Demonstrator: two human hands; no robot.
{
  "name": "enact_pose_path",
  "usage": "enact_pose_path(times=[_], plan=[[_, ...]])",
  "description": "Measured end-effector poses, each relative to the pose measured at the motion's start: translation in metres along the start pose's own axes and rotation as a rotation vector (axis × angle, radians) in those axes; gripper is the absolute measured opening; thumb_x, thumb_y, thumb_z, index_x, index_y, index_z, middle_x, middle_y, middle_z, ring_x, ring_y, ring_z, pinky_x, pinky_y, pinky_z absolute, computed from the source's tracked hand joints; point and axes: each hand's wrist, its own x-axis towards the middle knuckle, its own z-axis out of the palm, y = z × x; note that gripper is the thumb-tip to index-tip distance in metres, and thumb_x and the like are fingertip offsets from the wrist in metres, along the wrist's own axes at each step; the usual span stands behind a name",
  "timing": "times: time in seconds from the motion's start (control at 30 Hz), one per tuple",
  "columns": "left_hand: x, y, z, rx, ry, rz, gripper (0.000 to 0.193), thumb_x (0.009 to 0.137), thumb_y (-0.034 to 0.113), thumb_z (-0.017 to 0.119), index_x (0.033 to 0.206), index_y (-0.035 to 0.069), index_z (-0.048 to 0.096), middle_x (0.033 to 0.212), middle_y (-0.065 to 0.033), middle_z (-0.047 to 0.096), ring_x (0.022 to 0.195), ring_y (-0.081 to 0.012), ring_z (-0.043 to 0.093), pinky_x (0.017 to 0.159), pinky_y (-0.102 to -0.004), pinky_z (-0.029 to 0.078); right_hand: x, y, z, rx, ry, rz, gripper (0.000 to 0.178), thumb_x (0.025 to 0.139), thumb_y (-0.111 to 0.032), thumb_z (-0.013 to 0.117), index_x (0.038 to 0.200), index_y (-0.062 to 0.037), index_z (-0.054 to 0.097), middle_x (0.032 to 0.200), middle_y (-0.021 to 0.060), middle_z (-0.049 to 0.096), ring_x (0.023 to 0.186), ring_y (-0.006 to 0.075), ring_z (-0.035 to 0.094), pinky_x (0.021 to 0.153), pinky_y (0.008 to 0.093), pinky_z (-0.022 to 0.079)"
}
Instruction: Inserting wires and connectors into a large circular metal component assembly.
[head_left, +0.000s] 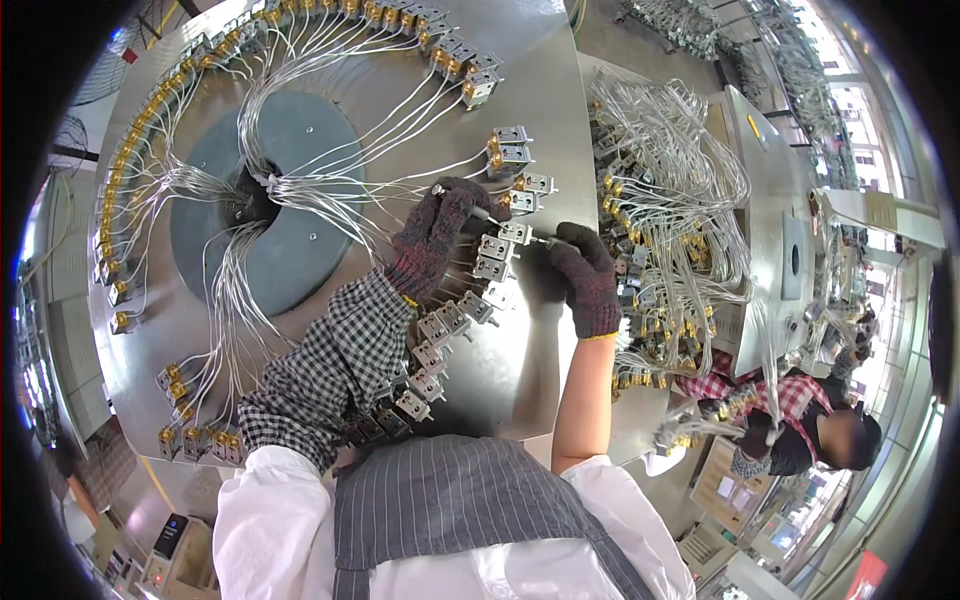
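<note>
- Left hand (437, 232): wears a dark knitted glove, with a checked sleeve cover (325, 375) over the forearm. It reaches across the round metal bench (540, 95) to the row of small metal units on the right side of the ring. The grip is narrow, closed around a thin metal tool (482, 212) whose tip points at the unit being worked on.
- Right hand (585, 275): wears a matching dark glove; the forearm is bare. Fingertips pinch the small metal unit (515, 233) from its right side. The grip is narrow and holds that unit.
- Worked unit: sits in the ring of units, between the two hands, at the right of the bench, level with the hub.
- Ring of units (455, 320): many identical small metal blocks with brass fittings stand along the bench rim in an arc.
- Wires (330, 170): thin pale leads run from each block inward and gather at the dark centre of the grey hub disc (290, 250).
- Loose stock (665, 220): a pile of the same wired blocks lies just right of the bench, near the right hand.
- Second person (800, 430): seated at lower right, well apart, holding a bundle of wired blocks.
</note>
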Motion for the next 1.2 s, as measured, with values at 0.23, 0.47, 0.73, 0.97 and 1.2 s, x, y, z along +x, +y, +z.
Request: enact_pose_path(times=[0.23,0.47,0.73,0.97,1.2], plan=[[0.002,0.006,0.003,0.201,-0.026,0.055,0.032,0.102,0.033,0.038,0.102,0.003,0.053,0.097,-0.0099,0.061,0.093,-0.0184,0.059,0.088,-0.0335,0.046,0.004,0.008,-0.006,-0.056,0.029,-0.015,0.02,0.082,-0.008,0.066,0.1,0.0002,0.065,0.088,0.0041,0.066,0.082,0.0116,0.06,0.076,0.0253,0.049],[-0.002,0.005,0.003,0.013,0.034,-0.048,0.029,0.102,0.029,0.039,0.103,0.004,0.054,0.099,-0.0097,0.063,0.092,-0.0183,0.06,0.082,-0.0314,0.05,-0.001,-0.003,0.0,0.046,-0.02,0.043,0.016,0.084,-0.008,0.064,0.097,-0.0002,0.066,0.087,0.0039,0.066,0.081,0.0116,0.06,0.076,0.0253,0.049],[0.0,-0.003,0.003,0.16,-0.085,0.001,0.028,0.102,0.03,0.038,0.106,0.006,0.052,0.102,-0.008,0.063,0.091,-0.0141,0.059,0.082,-0.0303,0.051,0.0,-0.002,-0.004,-0.091,0.009,-0.029,0.021,0.081,-0.009,0.066,0.101,-0.0014,0.064,0.089,0.0048,0.065,0.08,0.0129,0.06,0.075,0.0259,0.05],[0.003,0.001,0.003,0.255,-0.106,-0.06,0.026,0.102,0.026,0.038,0.105,0.005,0.052,0.103,-0.0121,0.064,0.096,-0.0184,0.06,0.089,-0.0353,0.047,0.003,-0.002,-0.01,0.033,-0.025,0.036,0.023,0.082,-0.009,0.065,0.103,-0.0007,0.064,0.093,0.0067,0.065,0.085,0.0142,0.061,0.076,0.0263,0.05],[0.002,-0.008,0.0,0.175,-0.105,-0.117,0.029,0.101,0.029,0.04,0.105,0.003,0.052,0.104,-0.0111,0.063,0.098,-0.0184,0.059,0.088,-0.034,0.048,0.002,-0.004,-0.006,-0.063,-0.003,-0.001,0.017,0.084,-0.013,0.065,0.097,-0.0015,0.065,0.086,0.0043,0.065,0.08,0.0121,0.06,0.074,0.0253,0.049]])
